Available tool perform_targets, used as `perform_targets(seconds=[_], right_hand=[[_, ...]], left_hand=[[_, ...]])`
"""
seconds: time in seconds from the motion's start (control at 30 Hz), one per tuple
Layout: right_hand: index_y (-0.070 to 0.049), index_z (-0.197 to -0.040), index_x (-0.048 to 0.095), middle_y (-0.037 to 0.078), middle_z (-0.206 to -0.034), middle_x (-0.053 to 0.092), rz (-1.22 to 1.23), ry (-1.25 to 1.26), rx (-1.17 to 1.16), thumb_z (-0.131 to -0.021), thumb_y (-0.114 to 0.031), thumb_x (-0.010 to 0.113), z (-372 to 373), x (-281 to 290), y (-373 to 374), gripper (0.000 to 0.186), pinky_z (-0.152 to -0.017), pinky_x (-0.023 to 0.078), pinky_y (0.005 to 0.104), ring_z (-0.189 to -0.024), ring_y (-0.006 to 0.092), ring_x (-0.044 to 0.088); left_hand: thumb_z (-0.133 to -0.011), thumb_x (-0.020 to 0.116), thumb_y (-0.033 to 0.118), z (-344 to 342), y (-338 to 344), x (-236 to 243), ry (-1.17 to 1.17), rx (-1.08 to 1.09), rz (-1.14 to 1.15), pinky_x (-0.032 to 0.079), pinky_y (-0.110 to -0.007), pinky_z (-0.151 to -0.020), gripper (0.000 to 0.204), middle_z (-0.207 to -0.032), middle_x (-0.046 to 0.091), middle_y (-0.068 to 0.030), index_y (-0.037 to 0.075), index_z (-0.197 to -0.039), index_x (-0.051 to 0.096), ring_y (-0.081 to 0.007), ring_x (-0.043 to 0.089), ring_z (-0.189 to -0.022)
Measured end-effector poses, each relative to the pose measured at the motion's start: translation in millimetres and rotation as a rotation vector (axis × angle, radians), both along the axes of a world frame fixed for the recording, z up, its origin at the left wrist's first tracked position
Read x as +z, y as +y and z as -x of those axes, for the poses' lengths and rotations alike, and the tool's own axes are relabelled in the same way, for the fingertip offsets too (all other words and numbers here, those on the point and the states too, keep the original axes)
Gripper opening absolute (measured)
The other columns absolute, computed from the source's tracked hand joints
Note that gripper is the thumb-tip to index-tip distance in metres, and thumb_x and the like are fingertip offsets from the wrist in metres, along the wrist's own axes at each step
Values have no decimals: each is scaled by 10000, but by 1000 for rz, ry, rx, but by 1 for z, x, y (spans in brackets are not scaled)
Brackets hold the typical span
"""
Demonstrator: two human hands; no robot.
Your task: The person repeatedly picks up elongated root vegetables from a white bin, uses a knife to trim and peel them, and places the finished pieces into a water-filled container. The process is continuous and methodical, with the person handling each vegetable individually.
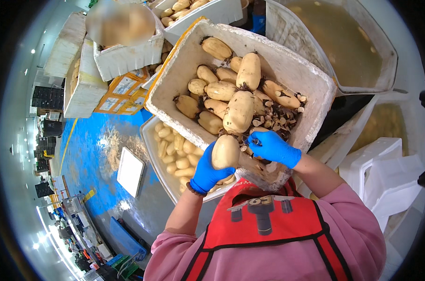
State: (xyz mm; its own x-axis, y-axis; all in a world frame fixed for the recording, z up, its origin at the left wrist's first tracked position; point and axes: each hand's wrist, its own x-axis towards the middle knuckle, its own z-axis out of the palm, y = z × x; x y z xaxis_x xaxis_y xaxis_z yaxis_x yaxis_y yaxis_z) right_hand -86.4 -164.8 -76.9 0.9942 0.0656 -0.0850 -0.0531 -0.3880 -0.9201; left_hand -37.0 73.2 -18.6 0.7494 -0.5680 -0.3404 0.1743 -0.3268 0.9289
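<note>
My left hand (208,172), in a blue glove, is wrapped round a pale lotus root (225,152) held over the near left edge of a white foam box (311,79). Close to that root's right side is my right hand (274,148), also blue-gloved, its fingers curled together. Something small and dark shows at its fingertips, too small to name. Inside the box lie several unhandled lotus roots (248,71) with dark, muddy joints. Cut-off root ends (277,121) are heaped at the box's right side, just beyond my right hand.
Below the box on the left stands a white tub (151,136) filled with cleaned lotus roots (182,161). Tubs of murky water (336,37) are at the right, with white foam boxes (372,168) nearer. Stacked foam boxes (128,61) stand far left; a white lid (130,172) lies on the floor.
</note>
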Motion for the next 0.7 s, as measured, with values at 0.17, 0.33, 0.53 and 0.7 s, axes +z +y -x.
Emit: perform_targets(seconds=[0.17,0.33,0.53,0.7], right_hand=[[-14,-929,626,191,-808,648,-198,200,5,-793,-171,615,-1,-7,8,207,-614,520,376,-701,302,674],[17,-907,638,196,-740,652,-150,257,87,-795,-146,578,-9,0,-3,206,-595,525,364,-639,263,677],[35,-869,640,182,-678,649,-142,392,137,-815,-167,542,-1,6,-10,231,-564,518,356,-597,246,665],[32,-833,635,171,-662,648,-155,508,137,-830,-172,531,9,3,-14,229,-548,511,361,-579,240,654]], left_hand=[[-601,861,294,2,-4,-13,-54,33,-71,435,-372,-972,971,-1277,513,-175,-21,-1367,356,-249,516,-1158],[-592,863,311,1,-8,-10,-113,-36,-109,434,-366,-975,987,-1272,515,-186,-35,-1362,352,-255,516,-1162],[-573,861,384,6,-12,-16,-240,-72,-236,443,-379,-973,1018,-1253,537,-223,-47,-1352,368,-305,537,-1163],[-561,863,412,10,-14,-19,-313,-92,-288,447,-392,-970,1034,-1252,538,-240,-46,-1349,373,-337,542,-1161]])
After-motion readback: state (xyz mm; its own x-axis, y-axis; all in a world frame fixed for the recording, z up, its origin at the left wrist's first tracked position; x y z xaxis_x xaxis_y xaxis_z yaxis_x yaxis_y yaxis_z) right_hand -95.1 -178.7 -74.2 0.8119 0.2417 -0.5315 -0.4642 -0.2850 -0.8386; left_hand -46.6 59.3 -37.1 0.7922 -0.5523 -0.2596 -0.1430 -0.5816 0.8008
